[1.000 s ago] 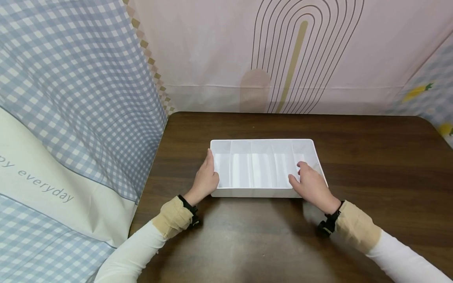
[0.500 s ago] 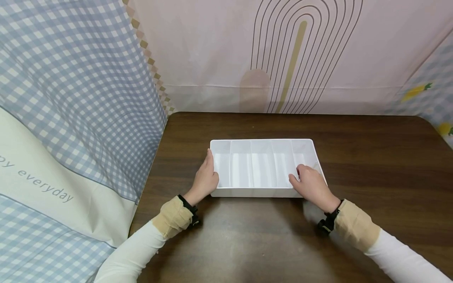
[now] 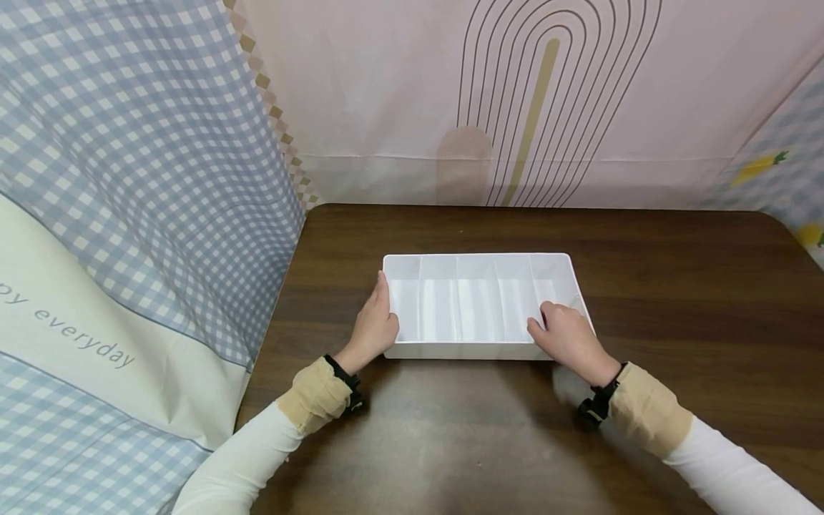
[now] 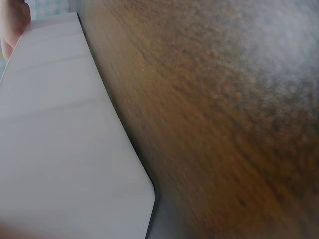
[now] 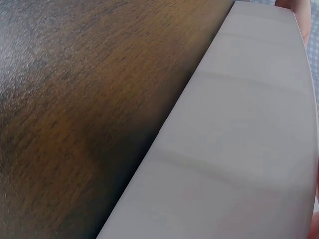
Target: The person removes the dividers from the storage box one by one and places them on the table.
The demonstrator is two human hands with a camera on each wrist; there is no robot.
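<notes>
A white compartment tray (image 3: 463, 350) with several slots lies on the brown wooden table in the head view. My left hand (image 3: 373, 325) holds the tray's left side, its fingers along the outer wall and its thumb at the front corner. Over the rightmost slots is my right hand (image 3: 571, 340), with bent fingers reaching inside and the thumb to their left. Its fingertips are hidden, so whatever they touch there is unclear. Both wrist views are mostly the tray's front wall (image 4: 65, 144), and the right hand (image 4: 14, 25) shows beyond it in the left one.
The wooden table (image 3: 476, 436) stretches around the tray on all sides. A pink patterned cloth (image 3: 373, 93) hangs behind its back edge. Blue checked fabric (image 3: 161, 143) borders the left side.
The right hand's forefinger, stretched out a second ago, has bent down into the tray. The left hand and the tray stay where they were.
</notes>
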